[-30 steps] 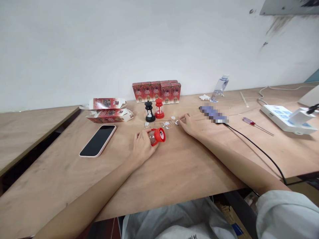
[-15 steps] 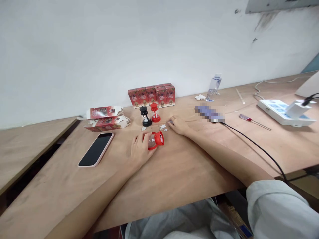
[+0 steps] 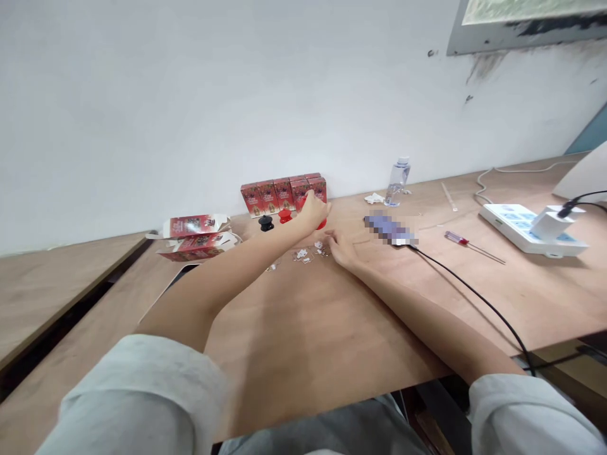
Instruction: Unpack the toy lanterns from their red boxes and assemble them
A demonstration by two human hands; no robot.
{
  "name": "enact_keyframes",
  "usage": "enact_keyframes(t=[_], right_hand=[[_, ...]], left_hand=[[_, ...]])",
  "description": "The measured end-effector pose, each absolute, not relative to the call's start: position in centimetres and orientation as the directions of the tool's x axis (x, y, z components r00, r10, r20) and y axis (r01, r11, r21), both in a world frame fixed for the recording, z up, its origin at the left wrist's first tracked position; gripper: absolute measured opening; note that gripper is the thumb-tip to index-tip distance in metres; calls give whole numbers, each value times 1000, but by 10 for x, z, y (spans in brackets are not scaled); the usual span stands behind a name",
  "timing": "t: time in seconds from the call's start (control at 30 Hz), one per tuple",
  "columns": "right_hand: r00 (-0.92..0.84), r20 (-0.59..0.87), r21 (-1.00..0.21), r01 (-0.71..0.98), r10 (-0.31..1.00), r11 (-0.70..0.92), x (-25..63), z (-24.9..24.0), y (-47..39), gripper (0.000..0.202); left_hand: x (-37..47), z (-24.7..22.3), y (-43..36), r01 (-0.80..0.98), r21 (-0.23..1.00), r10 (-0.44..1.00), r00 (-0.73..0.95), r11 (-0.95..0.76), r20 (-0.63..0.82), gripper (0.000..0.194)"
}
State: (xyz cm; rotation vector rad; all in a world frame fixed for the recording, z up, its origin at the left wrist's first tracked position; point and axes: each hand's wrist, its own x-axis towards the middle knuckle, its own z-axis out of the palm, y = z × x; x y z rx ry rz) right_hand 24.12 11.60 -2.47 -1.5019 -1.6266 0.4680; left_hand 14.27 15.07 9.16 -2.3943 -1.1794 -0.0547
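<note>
My left hand point(image 3: 313, 211) is closed around a red lantern point(image 3: 322, 224), which shows only in part, in front of the row of red boxes point(image 3: 283, 193). Left of it are the tops of a black lantern point(image 3: 266, 222) and another red lantern point(image 3: 285, 216); my left forearm covers their lower parts. My right hand point(image 3: 342, 248) rests on the table with its fingers bent, beside small white pieces point(image 3: 302, 254). Whether anything is between its fingertips is too small to tell.
Opened red cartons point(image 3: 199, 245) lie at the left, by a phone point(image 3: 186, 268) partly under my left arm. On the right are a water bottle point(image 3: 397, 182), a blurred-out device point(image 3: 389, 229) with a black cable, a screwdriver point(image 3: 458, 239) and a power strip point(image 3: 515, 229).
My left hand has moved forward and right, carrying the red lantern from the near table to beside the other lanterns. My right hand's fingers have shifted slightly. The view has tilted up.
</note>
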Motion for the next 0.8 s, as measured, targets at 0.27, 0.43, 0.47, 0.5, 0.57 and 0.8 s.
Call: enact_keyframes(t=[0.27,0.43,0.47,0.5,0.57,0.8], right_hand=[[178,327,-828,527,928,190,236,-30,124,28],[290,345,-854,491,893,171,238,-33,124,28],[317,352,-857,488,880,167,240,-34,125,29],[346,360,-859,486,866,163,242,-33,127,30],[401,379,-861,483,834,159,249,-29,133,32],[35,685,-443,813,728,378,266,37,202,38]], left_hand=[[155,65,178,682,-460,751,659,-569,47,10],[161,88,171,610,-461,704,709,-644,-46,7],[159,95,165,598,-456,688,724,-659,-46,12],[155,102,157,584,-450,668,743,-676,-39,18],[141,109,133,552,-441,618,786,-708,-7,27],[50,53,32,419,-104,418,908,-902,41,45]])
